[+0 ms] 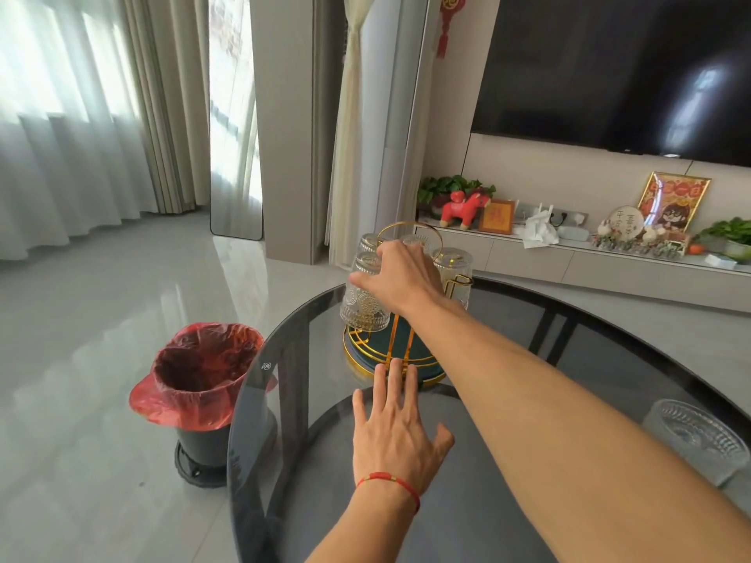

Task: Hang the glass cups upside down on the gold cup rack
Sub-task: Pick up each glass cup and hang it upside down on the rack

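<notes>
The gold cup rack [408, 227] with a dark green round base [390, 361] stands on the far side of a round dark glass table [508, 461]. Several embossed glass cups hang upside down on it. My right hand [400, 278] grips the top of the front-left glass cup [363, 306], which is upside down over the rack. My left hand [396, 424] lies flat and open on the table, fingertips touching the rack's base. Another glass cup [697, 440] sits on the table at the right edge.
A black bin with a red bag [195, 384] stands on the floor left of the table. Behind are a TV console [569, 258] with ornaments, a wall-mounted TV [609, 67] and curtains.
</notes>
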`<state>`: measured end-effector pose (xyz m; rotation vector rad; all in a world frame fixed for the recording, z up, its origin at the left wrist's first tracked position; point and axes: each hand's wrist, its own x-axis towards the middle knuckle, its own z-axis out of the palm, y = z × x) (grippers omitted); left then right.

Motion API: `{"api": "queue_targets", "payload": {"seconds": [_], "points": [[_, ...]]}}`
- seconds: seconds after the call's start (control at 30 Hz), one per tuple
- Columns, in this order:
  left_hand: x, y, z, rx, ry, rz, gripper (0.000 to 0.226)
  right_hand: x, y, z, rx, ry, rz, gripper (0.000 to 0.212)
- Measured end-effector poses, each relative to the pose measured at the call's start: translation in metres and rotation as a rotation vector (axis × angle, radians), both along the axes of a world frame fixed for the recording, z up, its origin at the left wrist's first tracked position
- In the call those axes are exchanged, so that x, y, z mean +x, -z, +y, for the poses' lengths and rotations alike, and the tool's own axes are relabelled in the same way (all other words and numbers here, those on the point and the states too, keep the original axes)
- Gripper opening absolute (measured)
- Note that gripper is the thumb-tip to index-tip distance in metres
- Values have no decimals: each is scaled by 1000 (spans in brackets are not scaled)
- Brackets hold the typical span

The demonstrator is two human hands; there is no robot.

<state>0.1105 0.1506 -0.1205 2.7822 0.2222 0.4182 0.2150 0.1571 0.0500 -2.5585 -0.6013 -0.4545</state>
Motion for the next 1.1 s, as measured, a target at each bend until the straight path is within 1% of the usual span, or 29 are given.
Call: {"api": "queue_targets", "payload": {"seconds": [0.1,0.17,0.27,0.43,0.53,0.63,0.77,0.83,0.93,1.0,1.03,1.1], "points": [[0,-1,0,-6,10,9,90,2,3,0,-47,-13,11,42],[0,-2,1,2,10,15,90,1,4,-2,-91,-54,20,47],[-1,-4,2,13,10,16,89,-8,3,-18,-126,-98,-29,49],[-3,-10,0,28,0,28,84,-50,11,-85,62,-160,-164,32],[-9,-18,-12,-2,118,-27,85,-91,28,-147,136,-146,-172,24],[-18,-33,-39,-111,293,-85,85,-136,43,-213,216,-45,-186,21],[-34,-44,-74,-234,448,-66,85,-176,50,-287,345,129,-184,25],[-43,-50,-88,-280,503,-43,84,-183,48,-320,468,255,-200,27],[-57,-60,-114,-351,583,-10,85,-181,53,-371,662,506,-185,30],[-65,-68,-129,-392,623,2,83,-178,64,-402,726,638,-106,41],[-68,-71,-136,-435,628,8,80,-174,71,-412,728,673,-25,51],[-73,-76,-147,-574,626,36,72,-166,89,-423,662,673,203,79]]}}
